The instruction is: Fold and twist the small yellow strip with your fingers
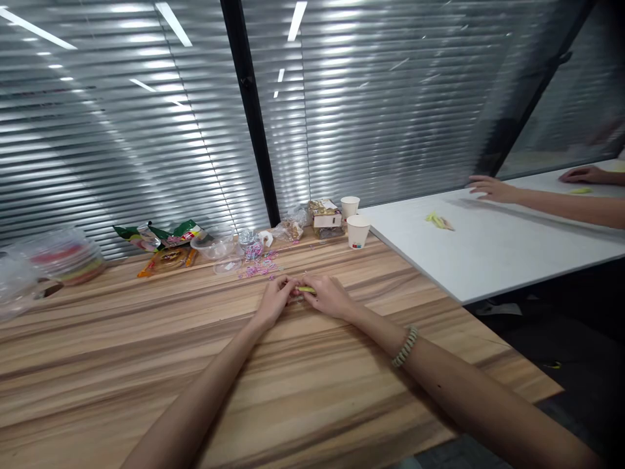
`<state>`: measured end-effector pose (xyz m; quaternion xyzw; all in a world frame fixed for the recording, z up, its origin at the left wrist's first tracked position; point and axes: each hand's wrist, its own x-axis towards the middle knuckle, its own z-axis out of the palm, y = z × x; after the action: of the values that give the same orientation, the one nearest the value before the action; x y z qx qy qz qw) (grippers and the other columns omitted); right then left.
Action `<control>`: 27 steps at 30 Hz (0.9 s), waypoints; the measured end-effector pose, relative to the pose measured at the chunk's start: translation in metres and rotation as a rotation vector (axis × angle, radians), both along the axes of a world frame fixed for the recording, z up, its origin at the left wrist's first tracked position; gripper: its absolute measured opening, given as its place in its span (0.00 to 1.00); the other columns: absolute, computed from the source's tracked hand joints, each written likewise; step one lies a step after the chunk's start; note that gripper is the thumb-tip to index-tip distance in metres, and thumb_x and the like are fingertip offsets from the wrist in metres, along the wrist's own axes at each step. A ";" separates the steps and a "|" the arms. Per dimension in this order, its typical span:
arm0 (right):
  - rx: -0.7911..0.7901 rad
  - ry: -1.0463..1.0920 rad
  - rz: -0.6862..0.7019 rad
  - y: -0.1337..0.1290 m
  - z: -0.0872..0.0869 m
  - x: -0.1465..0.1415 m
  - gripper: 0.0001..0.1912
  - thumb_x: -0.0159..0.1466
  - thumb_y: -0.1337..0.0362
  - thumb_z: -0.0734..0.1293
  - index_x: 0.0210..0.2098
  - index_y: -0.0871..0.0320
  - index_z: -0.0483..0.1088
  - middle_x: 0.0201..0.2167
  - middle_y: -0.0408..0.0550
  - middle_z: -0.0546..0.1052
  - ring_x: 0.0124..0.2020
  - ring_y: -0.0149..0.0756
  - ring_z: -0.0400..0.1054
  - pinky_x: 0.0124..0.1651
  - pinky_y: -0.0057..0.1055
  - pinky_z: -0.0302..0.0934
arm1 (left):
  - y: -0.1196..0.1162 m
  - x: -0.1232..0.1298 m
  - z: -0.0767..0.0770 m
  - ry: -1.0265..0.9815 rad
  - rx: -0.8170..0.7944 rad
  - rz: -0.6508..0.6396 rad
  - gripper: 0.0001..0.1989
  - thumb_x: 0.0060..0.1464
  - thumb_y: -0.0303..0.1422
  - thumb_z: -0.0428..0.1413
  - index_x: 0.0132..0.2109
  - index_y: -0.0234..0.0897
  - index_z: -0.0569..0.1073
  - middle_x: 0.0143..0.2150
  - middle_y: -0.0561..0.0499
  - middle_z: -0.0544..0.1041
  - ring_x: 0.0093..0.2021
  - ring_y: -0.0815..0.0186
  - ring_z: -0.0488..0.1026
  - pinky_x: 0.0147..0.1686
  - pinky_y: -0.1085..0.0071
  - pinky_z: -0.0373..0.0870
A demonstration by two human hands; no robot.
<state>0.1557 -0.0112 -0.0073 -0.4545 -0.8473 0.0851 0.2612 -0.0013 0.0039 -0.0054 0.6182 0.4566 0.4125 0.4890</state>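
Both of my hands meet over the wooden table, with fingers bent. A thin yellow-green strip (306, 288) spans the small gap between them; its exact kind is too small to tell. My left hand (276, 301) is closed in a pinch at the strip's left end. My right hand (330, 298), with a braided band (405, 347) on its forearm, closes on the other end. Something small and clear seems to lie under the fingers, mostly hidden. Just beyond the hands lie scattered pink and purple small pieces (258, 268), beside a clear plastic cup (247, 240).
Snack packets (170, 236), a clear bowl (215, 246) and stacked plastic containers (63, 254) line the back of the wooden table (146, 352). Paper cups (358, 232) stand by small boxes (327, 218). On the white table (469, 254), another person's hand (495, 190) is near yellow-green strips (439, 222).
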 end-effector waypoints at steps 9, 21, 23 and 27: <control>0.019 0.091 0.029 0.002 0.001 0.004 0.13 0.63 0.62 0.57 0.44 0.55 0.68 0.37 0.49 0.75 0.37 0.35 0.68 0.39 0.27 0.57 | -0.004 -0.002 0.008 -0.126 0.072 -0.097 0.12 0.44 0.38 0.57 0.33 0.32 0.72 0.28 0.51 0.70 0.26 0.72 0.64 0.25 0.77 0.60; -0.004 0.246 0.150 0.006 0.007 0.009 0.13 0.62 0.62 0.57 0.37 0.58 0.71 0.34 0.47 0.76 0.33 0.34 0.68 0.35 0.25 0.57 | -0.009 -0.003 0.010 -0.124 0.099 -0.164 0.12 0.45 0.37 0.57 0.36 0.34 0.71 0.38 0.49 0.70 0.27 0.74 0.65 0.26 0.77 0.60; -0.005 0.254 0.161 0.006 0.008 0.011 0.12 0.62 0.62 0.57 0.36 0.58 0.72 0.34 0.47 0.76 0.33 0.34 0.68 0.36 0.26 0.57 | -0.008 -0.003 0.009 -0.102 0.112 -0.162 0.12 0.45 0.37 0.57 0.36 0.34 0.71 0.37 0.49 0.71 0.25 0.75 0.63 0.24 0.78 0.58; -0.012 0.274 0.171 0.006 0.008 0.012 0.13 0.62 0.62 0.58 0.38 0.59 0.71 0.35 0.48 0.76 0.35 0.35 0.68 0.38 0.27 0.57 | -0.008 -0.003 0.007 -0.063 0.152 -0.163 0.12 0.46 0.38 0.57 0.36 0.34 0.71 0.39 0.48 0.71 0.24 0.75 0.61 0.22 0.77 0.57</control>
<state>0.1675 -0.0053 0.0002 -0.3661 -0.8389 0.1732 0.3635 -0.0048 -0.0039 0.0015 0.6752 0.3565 0.4241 0.4869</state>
